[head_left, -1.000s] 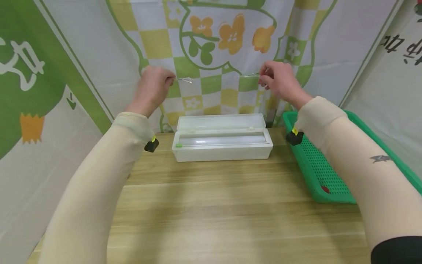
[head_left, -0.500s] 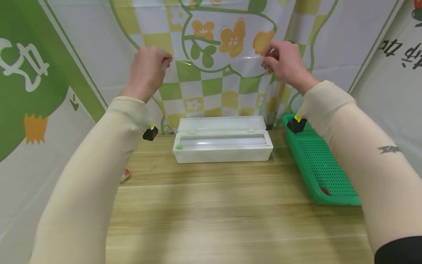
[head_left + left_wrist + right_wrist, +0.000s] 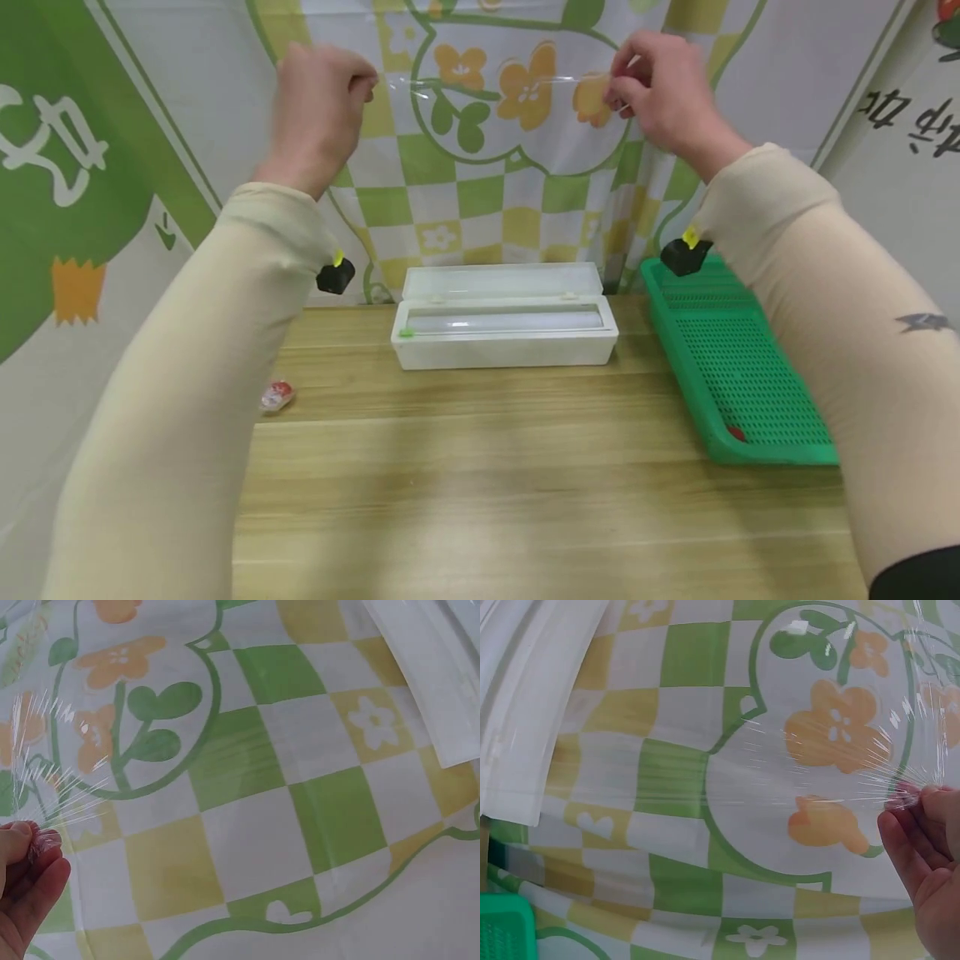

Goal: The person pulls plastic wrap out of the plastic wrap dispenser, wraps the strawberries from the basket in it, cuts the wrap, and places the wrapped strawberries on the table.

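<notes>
Between my raised hands stretches a sheet of clear plastic wrap (image 3: 817, 772), creased where each hand pinches a corner. My left hand (image 3: 318, 112) holds one corner at the upper left of the head view, and thumb and fingers gather the film in the left wrist view. My right hand (image 3: 667, 92) pinches the other corner at the upper right. Below stands a white plastic wrap box (image 3: 506, 352), its lid (image 3: 502, 281) tipped back. Inside lies a shiny roll (image 3: 517, 321), and a small green slider (image 3: 407, 332) sits at the box's left front edge.
A green perforated basket (image 3: 678, 375) stands at the right with a small red thing (image 3: 737, 433) in it. On the wooden table (image 3: 480, 500), a small red and white wrapped item (image 3: 277, 396) lies beside my left sleeve. A patterned cloth (image 3: 480, 196) hangs behind the box.
Both hands have risen well above the box and moved slightly apart, drawing the plastic wrap up with them. The box stays put. The small wrapped item has come out from behind the left sleeve.
</notes>
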Motion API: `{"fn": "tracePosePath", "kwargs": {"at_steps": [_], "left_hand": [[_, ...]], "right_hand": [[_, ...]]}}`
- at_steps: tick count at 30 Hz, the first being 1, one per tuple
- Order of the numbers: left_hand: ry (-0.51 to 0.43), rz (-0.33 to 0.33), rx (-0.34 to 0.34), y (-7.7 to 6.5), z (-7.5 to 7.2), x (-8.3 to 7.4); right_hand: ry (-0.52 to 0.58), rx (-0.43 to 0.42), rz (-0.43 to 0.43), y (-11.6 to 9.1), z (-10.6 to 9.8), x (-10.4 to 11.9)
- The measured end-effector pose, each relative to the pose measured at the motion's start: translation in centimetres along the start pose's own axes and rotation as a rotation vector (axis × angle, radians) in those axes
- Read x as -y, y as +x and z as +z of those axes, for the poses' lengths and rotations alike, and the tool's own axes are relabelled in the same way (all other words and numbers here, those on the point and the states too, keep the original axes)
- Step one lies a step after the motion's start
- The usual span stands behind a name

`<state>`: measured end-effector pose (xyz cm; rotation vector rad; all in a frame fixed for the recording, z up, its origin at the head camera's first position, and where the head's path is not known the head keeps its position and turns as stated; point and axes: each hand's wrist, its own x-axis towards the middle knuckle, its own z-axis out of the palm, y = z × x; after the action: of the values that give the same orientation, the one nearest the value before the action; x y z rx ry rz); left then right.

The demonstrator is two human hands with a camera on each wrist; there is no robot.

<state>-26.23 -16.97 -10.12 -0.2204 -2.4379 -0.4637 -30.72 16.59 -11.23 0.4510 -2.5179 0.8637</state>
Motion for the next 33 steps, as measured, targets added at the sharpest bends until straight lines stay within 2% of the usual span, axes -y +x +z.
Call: {"fn": "tracePosePath", "kwargs": {"at_steps": [10,18,20,26,30,33], "left_hand": [[0.018,0.02,-0.075,0.7,-1.5,-1.0],[0.017,0.008,-0.05,1.0,-2.3,-1.3],[0.022,0.023,-0.058,0.8,-2.5,-1.2],[0.035,0.099,-0.041,-0.8,-3.5,-1.4],[0.057,0.166,-0.027,-2.7,-4.6,-1.2],[0.041,0.247,-0.044,-4.6,-5.5,-0.9]], "right_hand": [[0.04,-0.046,0.018,0.3,-1.7,1.1],[0.104,-0.06,0.026,-0.1,-2.4,1.6],[0.105,-0.063,0.016,-0.2,-2.6,1.7],[0.079,-0.065,-0.059,-1.2,-3.2,1.8],[0.011,-0.054,-0.133,-2.8,-3.8,1.6],[-0.027,-0.05,-0.207,-4.3,-4.2,1.4]]}}
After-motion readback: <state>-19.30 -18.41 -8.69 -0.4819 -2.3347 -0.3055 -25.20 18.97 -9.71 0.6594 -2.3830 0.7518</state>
